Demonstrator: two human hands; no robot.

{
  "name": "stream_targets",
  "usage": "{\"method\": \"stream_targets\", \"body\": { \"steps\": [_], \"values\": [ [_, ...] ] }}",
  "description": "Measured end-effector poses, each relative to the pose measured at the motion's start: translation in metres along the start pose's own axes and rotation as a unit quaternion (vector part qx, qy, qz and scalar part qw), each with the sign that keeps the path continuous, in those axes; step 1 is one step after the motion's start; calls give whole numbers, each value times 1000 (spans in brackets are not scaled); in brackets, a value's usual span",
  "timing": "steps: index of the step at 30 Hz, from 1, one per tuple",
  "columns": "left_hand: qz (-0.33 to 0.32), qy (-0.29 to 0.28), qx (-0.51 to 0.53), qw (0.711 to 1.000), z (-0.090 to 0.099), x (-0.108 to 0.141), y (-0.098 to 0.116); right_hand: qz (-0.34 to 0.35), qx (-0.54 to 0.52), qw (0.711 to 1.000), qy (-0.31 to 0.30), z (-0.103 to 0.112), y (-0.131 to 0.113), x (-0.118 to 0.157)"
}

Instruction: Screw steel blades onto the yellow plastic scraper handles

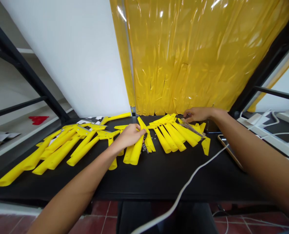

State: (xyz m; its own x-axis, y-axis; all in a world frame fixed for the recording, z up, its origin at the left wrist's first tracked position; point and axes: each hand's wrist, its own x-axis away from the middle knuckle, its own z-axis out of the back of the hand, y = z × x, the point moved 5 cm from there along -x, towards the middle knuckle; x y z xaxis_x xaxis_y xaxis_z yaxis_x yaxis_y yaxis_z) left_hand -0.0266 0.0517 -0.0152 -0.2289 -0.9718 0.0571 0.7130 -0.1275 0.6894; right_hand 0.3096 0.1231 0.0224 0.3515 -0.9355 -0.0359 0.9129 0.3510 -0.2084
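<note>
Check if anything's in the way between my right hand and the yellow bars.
Yes: a thin grey strip lies across the yellow bars, just below the right hand. It sits between that hand and most of the bars, though the fingers already reach the far edge of the pile.

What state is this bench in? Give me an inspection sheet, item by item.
Surface: black table, parts spread across it.
Job's things: yellow parts in loose rows; small metal bits heaped among them.
Clutter: flat device at the table's right.
Grippers: bare hands; left hand on the parts, right hand at a grey strip lying on them.
Cables: white cable across the table; power strip to the right.
Surroundings: yellow curtain, white wall, red tile floor.
</note>
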Motion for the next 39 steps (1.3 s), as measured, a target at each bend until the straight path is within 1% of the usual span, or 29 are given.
{"method": "stream_targets", "body": {
  "steps": [2,4,6,8,10,12,13,15,17,19,21,22,24,25,26,28,30,33,36,39],
  "values": [
    [-15,53,-35,998,18,-3,-1,0,17,999,-32,-8,-5,10],
    [-23,104,-69,992,42,-4,-4,10,17,1000,-13,-11,-16,25],
    [9,116,-114,987,63,-4,-12,43,-6,999,-1,-14,-31,40],
    [46,94,-151,983,76,-2,-20,74,-29,997,6,-17,-43,52],
    [70,60,-174,980,78,2,-23,93,-47,994,22,-18,-49,59],
    [86,54,-203,974,75,7,-23,103,-62,992,48,-16,-51,62],
    [94,68,-224,968,74,10,-23,106,-69,990,62,-15,-51,63],
    [109,114,-271,950,73,19,-23,108,-78,987,86,-13,-53,65],
    [122,140,-303,935,77,30,-29,95,-91,985,109,-10,-57,68],
    [144,157,-327,921,89,42,-43,58,-114,982,139,-6,-61,72],
    [195,203,-359,890,110,54,-63,10,-133,973,189,0,-63,76],
    [208,203,-374,881,119,58,-74,-10,-136,967,216,3,-64,78],
    [245,159,-392,873,131,61,-98,-29,-132,956,261,8,-66,82],
    [254,148,-392,872,136,62,-107,-30,-130,952,276,9,-66,83],
    [260,134,-394,872,138,61,-115,-26,-130,949,285,10,-67,84],
    [257,119,-397,873,139,59,-123,-14,-135,946,294,11,-69,85],
    [250,124,-404,871,137,58,-122,0,-142,944,298,11,-70,86],
    [251,160,-417,859,139,63,-111,25,-117,943,311,12,-75,88],
    [257,188,-431,844,144,74,-92,59,-101,938,326,15,-83,91],
    [244,212,-448,834,147,82,-67,101,-110,928,340,17,-93,95]
  ]
}}
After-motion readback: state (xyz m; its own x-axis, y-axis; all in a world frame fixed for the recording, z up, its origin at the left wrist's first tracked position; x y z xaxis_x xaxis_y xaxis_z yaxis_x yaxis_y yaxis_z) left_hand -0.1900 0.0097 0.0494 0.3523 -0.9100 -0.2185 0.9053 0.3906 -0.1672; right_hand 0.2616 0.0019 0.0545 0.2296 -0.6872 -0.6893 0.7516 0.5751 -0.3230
